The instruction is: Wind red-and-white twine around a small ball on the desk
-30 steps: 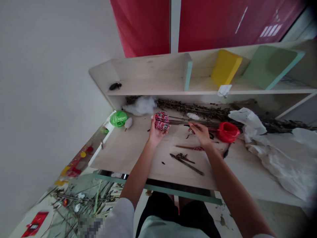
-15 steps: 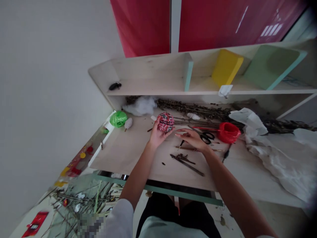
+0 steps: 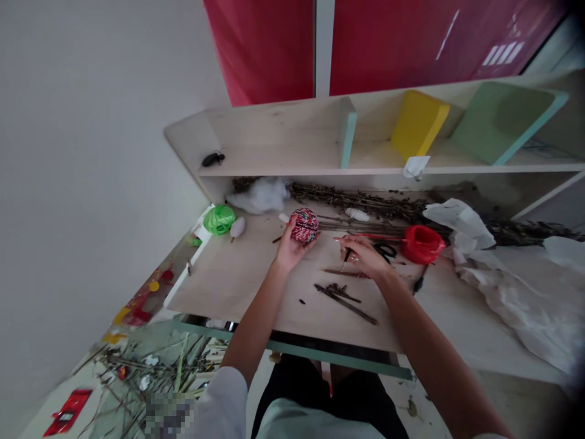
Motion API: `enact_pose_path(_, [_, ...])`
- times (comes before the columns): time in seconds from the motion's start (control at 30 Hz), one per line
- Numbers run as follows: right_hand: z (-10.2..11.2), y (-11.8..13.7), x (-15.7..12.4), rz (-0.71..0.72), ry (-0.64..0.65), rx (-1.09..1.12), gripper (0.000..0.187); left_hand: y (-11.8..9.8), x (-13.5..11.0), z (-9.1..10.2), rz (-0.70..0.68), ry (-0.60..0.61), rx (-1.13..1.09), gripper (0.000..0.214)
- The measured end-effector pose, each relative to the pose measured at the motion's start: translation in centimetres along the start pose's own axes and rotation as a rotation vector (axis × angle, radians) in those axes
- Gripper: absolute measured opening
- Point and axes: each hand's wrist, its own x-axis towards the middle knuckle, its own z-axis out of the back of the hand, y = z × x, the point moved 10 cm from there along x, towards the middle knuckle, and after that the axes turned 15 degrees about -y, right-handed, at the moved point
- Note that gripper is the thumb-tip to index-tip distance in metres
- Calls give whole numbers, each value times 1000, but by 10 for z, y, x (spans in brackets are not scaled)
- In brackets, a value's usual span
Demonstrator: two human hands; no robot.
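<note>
My left hand (image 3: 290, 247) is shut around a ball of red, white and green twine (image 3: 304, 225), cupping it from below. My right hand (image 3: 363, 256) lies just right of the ball and pinches a short dark twig (image 3: 348, 256) between its fingertips. Black-handled scissors (image 3: 386, 250) rest beyond those fingers on the pale wooden board (image 3: 228, 280). A red plastic roll (image 3: 423, 244) sits to their right. Dark sticks (image 3: 345, 303) lie below my right hand, close to the board's front edge.
A long bundle of dried twigs (image 3: 365, 207) and white cotton wool (image 3: 260, 195) lie along the shelf's back. A green plastic bag (image 3: 219, 219) is at the left, crumpled white plastic (image 3: 512, 286) at the right. Twig scraps cover the floor (image 3: 150, 366) at lower left.
The twine ball has shifted slightly right in my left hand. My right hand has moved down off the scissors, uncovering them, and now pinches the short dark twig.
</note>
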Motion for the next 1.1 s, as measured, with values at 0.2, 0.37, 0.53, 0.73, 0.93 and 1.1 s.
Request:
enact_pose_path(0.2, [0,5,-4,-31,54,111,27,-9,6,6,-205,-100,147,54])
enact_pose_path(0.37, [-9,6,-8,-32,127,67,25,-33,-6,-1,-733,-162,488,72])
enact_pose_path(0.53, [-9,1,-5,-43,143,83,24,-29,-27,-21,-1112,-74,931,81])
enact_pose_path(0.73, [0,-7,2,-60,63,60,32,-15,-27,-28,-1171,28,1155,86])
enact_pose_path(0.93, [-5,-6,0,-74,96,106,35,-14,-22,-24,-1135,-9,1231,88])
enact_pose_path(1.1, [-5,-4,-1,-97,84,140,38,-17,-23,-21,-1095,-54,1228,88])
